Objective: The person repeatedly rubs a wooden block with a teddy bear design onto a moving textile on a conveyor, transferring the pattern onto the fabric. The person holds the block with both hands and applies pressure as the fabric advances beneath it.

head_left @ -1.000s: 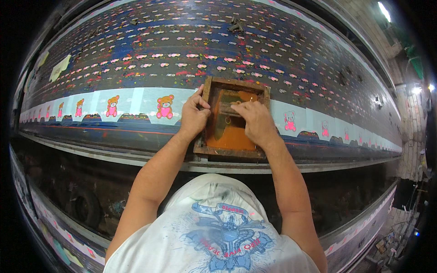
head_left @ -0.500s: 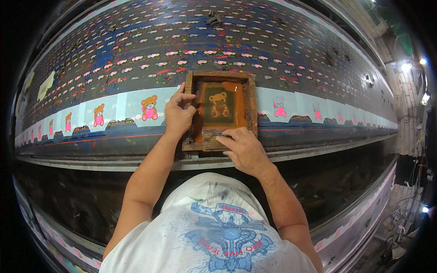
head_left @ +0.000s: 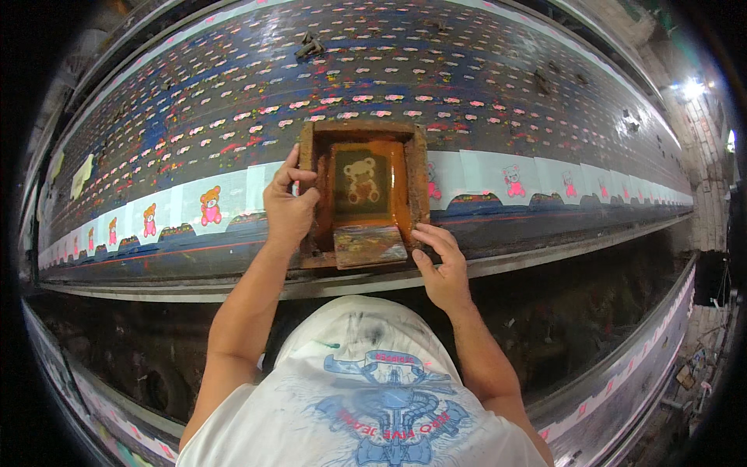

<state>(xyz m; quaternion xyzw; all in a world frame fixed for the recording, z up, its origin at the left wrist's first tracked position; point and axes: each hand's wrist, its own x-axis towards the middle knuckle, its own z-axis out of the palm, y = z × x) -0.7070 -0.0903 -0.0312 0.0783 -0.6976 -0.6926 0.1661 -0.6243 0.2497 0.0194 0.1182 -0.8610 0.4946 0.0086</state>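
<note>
A wooden screen-printing frame (head_left: 307, 167) is in front of me over the row of cloth pieces, its mesh showing a pale teddy bear and orange ink round its edges. My left hand (head_left: 289, 204) grips the frame's left side, thumb and fingers closed on the wood. My right hand (head_left: 443, 268) has its fingertips and thumb closed at the frame's near right corner. Across the near end inside the frame rests a stained squeegee (head_left: 369, 247), with neither hand holding it. Whether the frame touches the cloth beneath cannot be told.
Left of the frame lie pale cloth pieces with finished brown-and-pink bears (head_left: 211, 205). To the right, pieces carry pink and outlined bears (head_left: 512, 180). The long dark printing table (head_left: 233, 86) bears rows of pink marks and some dark lumps (head_left: 309, 47). A metal rail (head_left: 179, 289) edges its near side.
My right hand has let go of the squeegee and moved to the frame's near right corner. The frame has shifted relative to the cloth row, toward the right-hand bears. My left hand keeps its grip.
</note>
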